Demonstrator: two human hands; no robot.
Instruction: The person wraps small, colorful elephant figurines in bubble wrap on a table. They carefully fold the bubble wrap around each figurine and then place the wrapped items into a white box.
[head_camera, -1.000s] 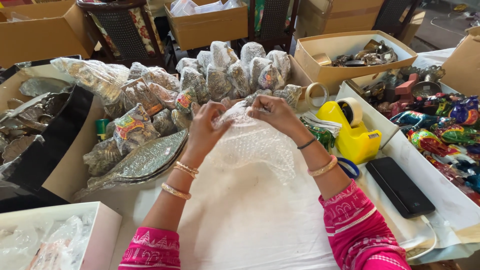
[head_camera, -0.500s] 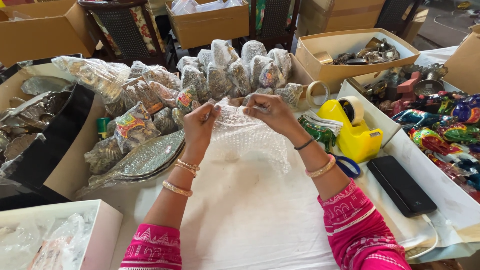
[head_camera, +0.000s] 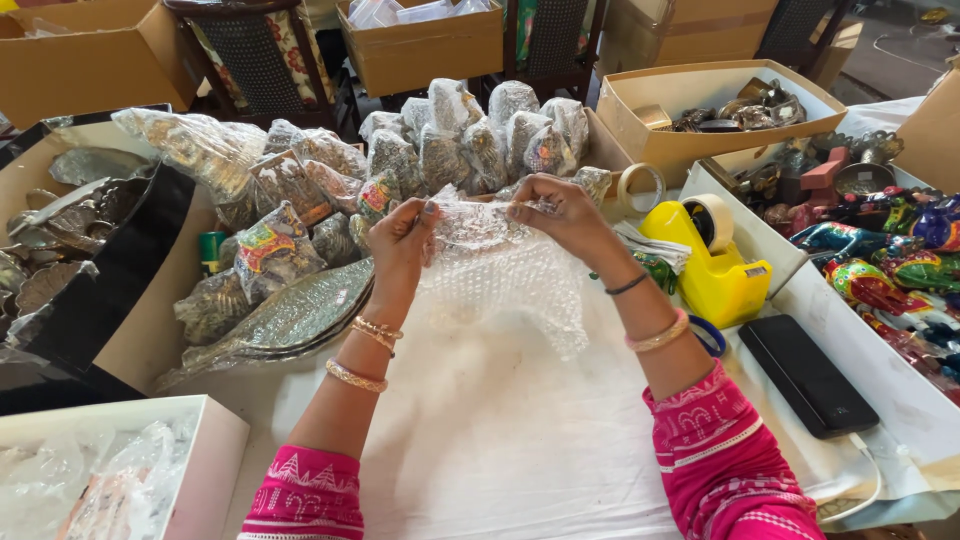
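I see both hands raised over the bench; my left hand pinches the left top edge of the bubble wrap, my right hand grips the right edge; the sheet hangs between them, before wrapped bundles; yellow tape dispenser just right.

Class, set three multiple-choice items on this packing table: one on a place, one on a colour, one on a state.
1. Where is the black phone?
A. right of the right hand
B. in the left-hand white box
C. under the bubble wrap

2. What colour is the tape dispenser?
A. green
B. yellow
C. white

3. How is the bubble wrap held?
A. flat on the table
B. by one hand
C. between both hands

Key: 1 A, it lies near the right sleeve; 2 B, its body is yellow; 3 C, the left hand and right hand grip its top edge.
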